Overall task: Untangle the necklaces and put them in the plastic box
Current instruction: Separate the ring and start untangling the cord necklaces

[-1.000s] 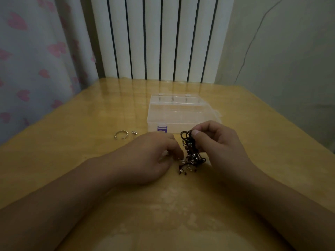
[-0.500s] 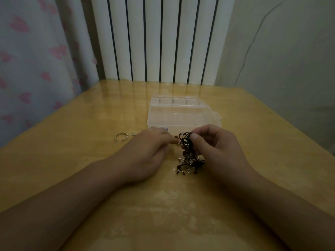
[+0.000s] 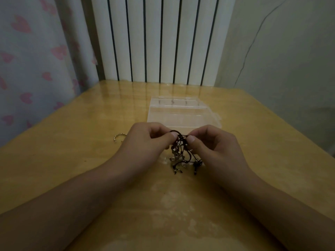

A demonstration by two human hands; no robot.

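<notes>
Left hand (image 3: 146, 142) risen to pinch tangled necklaces (image 3: 181, 153) with right hand (image 3: 213, 147), plastic box (image 3: 181, 115) behind

We take this for a room in a home: a white ribbed radiator (image 3: 163, 38) stands behind the far edge of a glossy wooden table (image 3: 63, 151), a pale curtain with pink hearts (image 3: 32, 60) hangs beyond its left edge, plain walls around
</notes>
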